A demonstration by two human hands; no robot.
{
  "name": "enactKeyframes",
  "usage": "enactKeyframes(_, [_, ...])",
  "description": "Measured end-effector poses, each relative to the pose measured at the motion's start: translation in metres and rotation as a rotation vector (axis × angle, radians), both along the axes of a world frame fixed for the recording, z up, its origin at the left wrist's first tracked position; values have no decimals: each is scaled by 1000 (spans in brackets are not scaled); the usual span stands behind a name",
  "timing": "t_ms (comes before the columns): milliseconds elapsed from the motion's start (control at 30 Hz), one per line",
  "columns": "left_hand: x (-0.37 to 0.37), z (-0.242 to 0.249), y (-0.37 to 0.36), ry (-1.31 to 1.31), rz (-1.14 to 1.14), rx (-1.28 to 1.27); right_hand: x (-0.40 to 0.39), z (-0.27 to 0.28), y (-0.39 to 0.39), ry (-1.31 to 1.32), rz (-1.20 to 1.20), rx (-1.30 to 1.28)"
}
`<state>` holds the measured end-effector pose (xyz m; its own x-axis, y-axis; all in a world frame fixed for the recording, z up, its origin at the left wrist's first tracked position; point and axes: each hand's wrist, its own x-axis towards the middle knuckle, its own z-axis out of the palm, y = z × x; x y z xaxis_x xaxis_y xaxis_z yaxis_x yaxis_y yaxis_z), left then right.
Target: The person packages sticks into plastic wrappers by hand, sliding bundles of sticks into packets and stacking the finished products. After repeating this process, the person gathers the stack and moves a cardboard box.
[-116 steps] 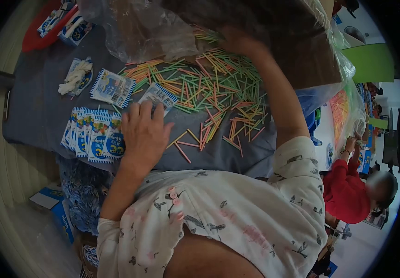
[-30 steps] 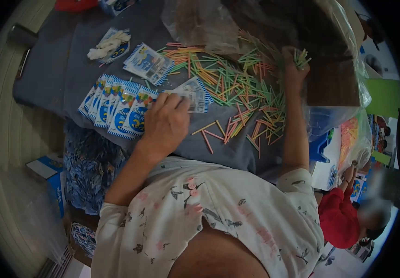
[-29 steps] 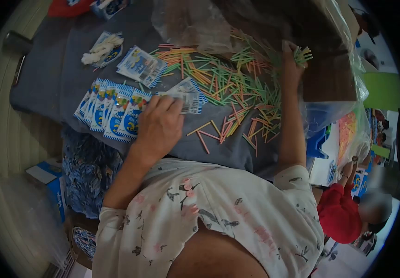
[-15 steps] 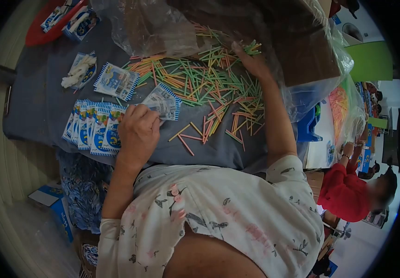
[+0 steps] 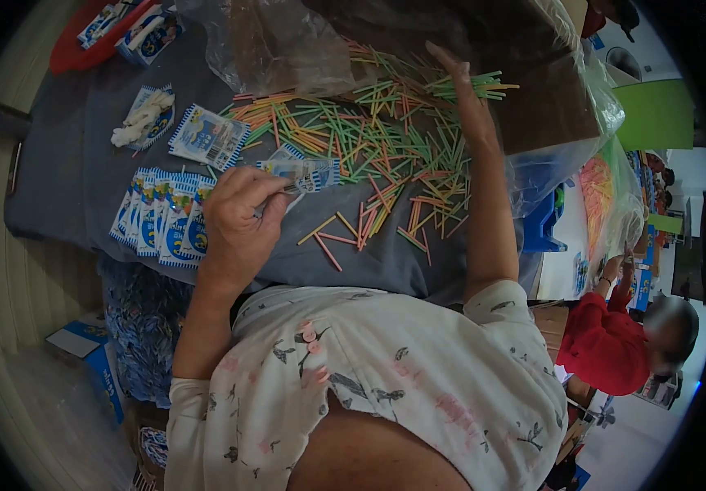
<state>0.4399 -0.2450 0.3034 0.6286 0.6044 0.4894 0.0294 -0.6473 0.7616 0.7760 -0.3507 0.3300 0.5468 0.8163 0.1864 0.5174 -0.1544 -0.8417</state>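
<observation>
My left hand is closed, pinching a small clear packet with blue striped edges between thumb and fingers. Another such packet lies partly under it. At the upper right, my right hand holds a bundle of thin green, yellow and pink sticks, which stick out on both sides of it. Its fingers point away from me, and the grip is partly hidden. Below spreads a loose pile of coloured sticks on the grey cloth. Beside my left hand lies a printed packet.
Overlapping blue and white packets lie at the left near the edge, below a crumpled whitish glove-like item. A red tray holds packets. Behind the sticks stands a plastic-lined cardboard box. A person in red sits at the right.
My right hand has moved up and slightly right, lifting a bundle of sticks from the pile. My left hand has shifted the clear packet a little to the right.
</observation>
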Motion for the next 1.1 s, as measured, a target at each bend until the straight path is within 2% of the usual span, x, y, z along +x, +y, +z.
enactKeyframes(67, [-1,-1,-2,70,15,65,27,-33,5,-211,43,-209])
enactKeyframes(100, [0,-2,-3,135,35,134,25,-42,1,-213,36,-205])
enactKeyframes(167, [-2,-12,-5,189,28,170,19,-51,6,-440,-171,-369])
enactKeyframes(200, [-4,-17,-5,253,25,198,20,-47,9,-442,-157,-365])
enactKeyframes(267, [-6,-20,-9,231,39,178,19,-32,8,-153,56,-156])
enactKeyframes(400, [-3,-13,-4,93,15,50,3,-6,1,-202,46,2])
enactKeyframes(567, [14,4,3,-24,-62,-142,-11,9,-5,262,77,247])
enactKeyframes(600, [21,6,4,-38,-87,-213,-19,13,-4,264,84,245])
enactKeyframes(667, [36,10,5,-34,-102,-297,-42,22,-1,475,348,362])
enactKeyframes(700, [43,11,6,-32,-130,-376,-55,26,4,482,350,362])
enactKeyframes(767, [55,8,7,-67,-172,-421,-77,32,13,216,625,303])
enactKeyframes(800, [59,7,6,-107,-217,-468,-85,31,15,215,618,309])
enactKeyframes(867, [62,6,4,-136,-230,-482,-94,28,17,-6,458,103])
enactKeyframes(933, [62,0,3,-169,-221,-499,-89,20,18,-25,458,99])
enactKeyframes(1033, [65,-12,5,-179,-195,-402,-96,20,16,132,450,-18])
enactKeyframes(1100, [73,-15,3,-249,-278,-529,-103,22,13,60,506,-83])
